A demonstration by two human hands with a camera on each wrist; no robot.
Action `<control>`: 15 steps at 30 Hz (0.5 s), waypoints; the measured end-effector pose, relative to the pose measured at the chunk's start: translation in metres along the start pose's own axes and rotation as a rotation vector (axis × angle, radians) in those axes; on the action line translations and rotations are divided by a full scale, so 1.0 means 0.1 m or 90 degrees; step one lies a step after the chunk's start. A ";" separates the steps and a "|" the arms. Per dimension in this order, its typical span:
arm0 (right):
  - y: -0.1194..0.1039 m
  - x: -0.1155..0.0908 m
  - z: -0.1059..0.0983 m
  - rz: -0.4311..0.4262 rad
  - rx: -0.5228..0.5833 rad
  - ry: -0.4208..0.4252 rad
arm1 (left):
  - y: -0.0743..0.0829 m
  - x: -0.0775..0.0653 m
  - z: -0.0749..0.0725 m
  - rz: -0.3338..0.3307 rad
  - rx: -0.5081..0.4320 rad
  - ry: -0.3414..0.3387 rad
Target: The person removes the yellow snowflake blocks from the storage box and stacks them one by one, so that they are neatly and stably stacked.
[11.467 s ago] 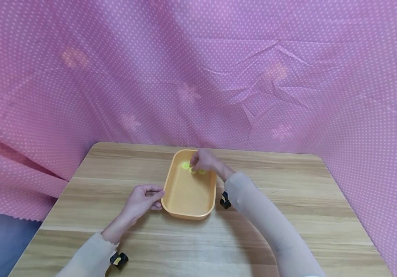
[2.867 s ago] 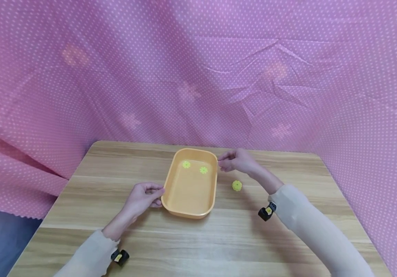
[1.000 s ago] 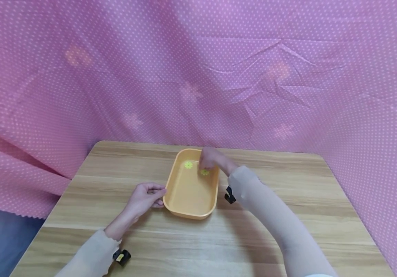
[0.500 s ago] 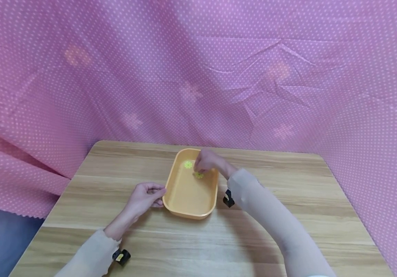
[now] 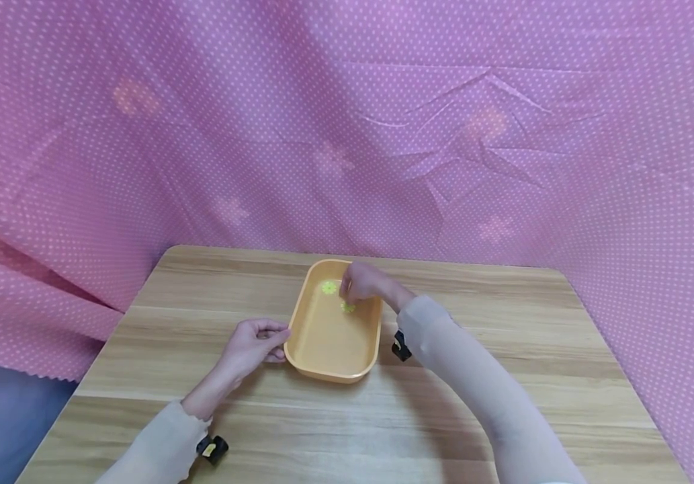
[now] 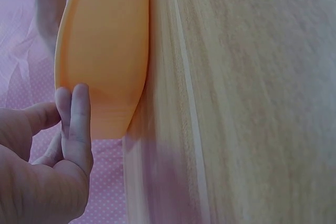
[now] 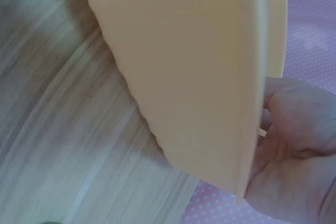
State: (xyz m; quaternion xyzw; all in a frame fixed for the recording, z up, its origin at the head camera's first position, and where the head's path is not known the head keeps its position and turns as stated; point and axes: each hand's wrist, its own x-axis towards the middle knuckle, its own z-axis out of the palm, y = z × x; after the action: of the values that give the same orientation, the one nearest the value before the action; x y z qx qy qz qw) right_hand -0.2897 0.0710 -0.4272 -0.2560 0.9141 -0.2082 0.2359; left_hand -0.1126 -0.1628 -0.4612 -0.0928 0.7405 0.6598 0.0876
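Note:
A yellow-orange rectangular tray point(image 5: 331, 343) with rounded corners lies on the wooden table. My left hand point(image 5: 250, 348) pinches its left rim, thumb above and fingers below; in the left wrist view, the fingertips point(image 6: 79, 95) meet the tray's edge. Inside the far right part of the tray is my right hand point(image 5: 363, 284), its fingers bent down at a yellow flower-shaped piece point(image 5: 347, 308), partly hidden under them. Another flower-shaped piece point(image 5: 328, 288) lies flat near the far left of the tray. In the right wrist view the tray wall point(image 7: 178, 72) hides most of the right fingers.
The wooden table point(image 5: 504, 349) extends around the tray, with a pink dotted curtain point(image 5: 347, 134) behind and at both sides. Black wrist cameras sit below the sleeves, the left camera point(image 5: 212, 448) and the right camera point(image 5: 402, 346).
A yellow stack seen right of the tray 2.9 s ago is no longer visible; my right arm now covers that spot. The nearer flower piece has shifted slightly left with my right hand.

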 end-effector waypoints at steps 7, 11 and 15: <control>0.01 0.03 0.02 0.004 -0.067 -0.006 | 0.02 -0.01 0.00 0.002 0.003 -0.002; -0.01 0.03 0.03 -0.002 -0.069 -0.011 | 0.02 -0.01 0.01 0.002 0.002 0.000; -0.02 0.03 0.04 -0.011 -0.085 -0.014 | 0.02 -0.01 0.01 0.006 0.002 -0.001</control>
State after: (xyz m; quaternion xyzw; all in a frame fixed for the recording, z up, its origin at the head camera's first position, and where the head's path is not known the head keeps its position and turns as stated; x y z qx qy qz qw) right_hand -0.2885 0.0667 -0.4306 -0.2813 0.9211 -0.1458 0.2262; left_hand -0.1119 -0.1619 -0.4591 -0.0891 0.7419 0.6591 0.0852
